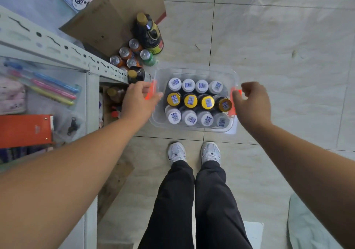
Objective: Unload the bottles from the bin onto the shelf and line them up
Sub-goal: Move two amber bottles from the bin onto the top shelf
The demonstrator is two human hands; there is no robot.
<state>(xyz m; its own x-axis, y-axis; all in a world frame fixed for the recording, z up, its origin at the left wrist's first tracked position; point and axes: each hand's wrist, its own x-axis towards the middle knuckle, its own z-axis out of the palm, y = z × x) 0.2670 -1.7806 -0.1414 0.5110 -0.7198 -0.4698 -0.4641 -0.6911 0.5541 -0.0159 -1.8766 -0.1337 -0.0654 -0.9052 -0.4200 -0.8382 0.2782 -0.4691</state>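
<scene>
A clear plastic bin [195,69] with orange handles sits low over the tiled floor in front of my feet. Several upright bottles fill it in three rows: white caps [188,85] at the far side, yellow caps [190,100] in the middle and white caps [189,117] near me. My left hand [137,102] grips the left orange handle [150,92]. At the opposite end, my right hand [252,102] curls its fingers on the right orange handle [235,100]. The grey metal shelf [57,45] stands to the left.
Several drink cans [125,53] and a large dark bottle [148,34] stand on the floor beyond the shelf corner, beside flattened cardboard [115,18]. Pens [51,87] and an orange pack [25,130] lie on the shelf. My shoes [194,152] are just behind the bin.
</scene>
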